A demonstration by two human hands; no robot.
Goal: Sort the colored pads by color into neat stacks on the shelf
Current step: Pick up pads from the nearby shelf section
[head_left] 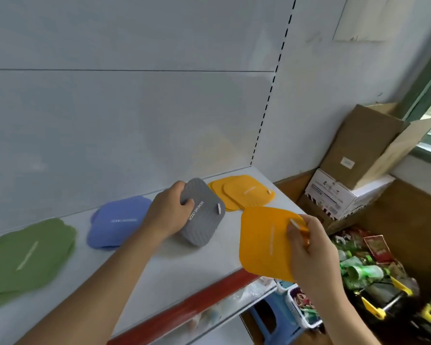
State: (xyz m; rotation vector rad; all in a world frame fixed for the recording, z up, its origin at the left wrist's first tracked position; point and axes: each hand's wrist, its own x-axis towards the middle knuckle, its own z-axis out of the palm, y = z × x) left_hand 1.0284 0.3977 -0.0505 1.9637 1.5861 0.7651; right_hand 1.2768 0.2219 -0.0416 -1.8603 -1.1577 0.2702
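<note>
Four colours of pads lie along the white shelf (174, 275). A green stack (28, 257) sits at the far left, a blue stack (117, 220) beside it. My left hand (169, 210) grips a thick stack of grey pads (204, 215), tilted up on its edge on the shelf. An orange stack (244, 192) lies loosely fanned at the shelf's right end. My right hand (306, 245) holds a single orange pad (264, 242) by its right edge, in the air just in front of the orange stack.
The shelf has a red front edge (184, 310) and a white back panel (135, 120). Right of it stand cardboard boxes (363, 150) and a pile of green bottles and packets (373, 270). A blue stool (279, 319) and basket sit below.
</note>
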